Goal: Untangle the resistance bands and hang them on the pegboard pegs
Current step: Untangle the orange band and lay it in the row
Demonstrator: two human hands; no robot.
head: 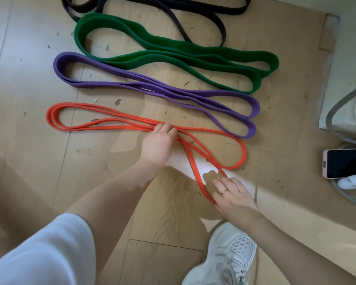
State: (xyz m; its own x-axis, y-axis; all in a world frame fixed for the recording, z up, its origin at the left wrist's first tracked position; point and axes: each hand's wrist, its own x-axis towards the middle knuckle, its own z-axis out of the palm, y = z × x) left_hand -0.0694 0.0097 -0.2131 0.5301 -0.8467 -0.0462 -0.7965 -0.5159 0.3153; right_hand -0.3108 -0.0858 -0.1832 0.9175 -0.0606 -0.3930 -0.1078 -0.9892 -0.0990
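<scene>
Item: orange band (237, 140), floor, nearest of four; gathered at its crossing.
Your right hand (232, 194) lies flat, fingers straight, pressing the near loop; your left hand (159, 140) is clenched round the bunched strands. Lift from the left grip and let the loops fall free. Beyond: purple band (253, 105), green band (271, 60), black band (220, 27). No pegboard in view.
</scene>
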